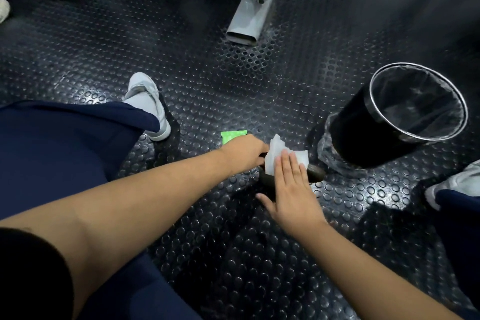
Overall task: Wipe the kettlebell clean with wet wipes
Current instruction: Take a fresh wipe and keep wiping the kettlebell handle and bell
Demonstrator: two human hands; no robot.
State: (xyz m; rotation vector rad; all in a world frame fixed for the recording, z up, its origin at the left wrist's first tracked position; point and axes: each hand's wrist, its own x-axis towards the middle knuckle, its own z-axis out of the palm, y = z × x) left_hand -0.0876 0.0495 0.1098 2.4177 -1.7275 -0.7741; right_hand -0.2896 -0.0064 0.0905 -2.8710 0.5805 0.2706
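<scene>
A dark kettlebell [315, 173] lies on the studded black floor mat, mostly hidden under my hands. My left hand [244, 153] is closed around its handle at the left side. My right hand [291, 187] lies flat with fingers together, pressing a white wet wipe [275, 153] onto the kettlebell's top. The wipe bunches up past my fingertips. A green pack of wet wipes [230, 136] lies on the floor just beyond my left hand, partly hidden by it.
A black waste bin [363, 138] with a clear liner and metal rim stands to the right of the kettlebell. A white machine foot [246, 23] reaches in from the top. My white shoes [148, 104] and dark blue trouser legs flank the spot.
</scene>
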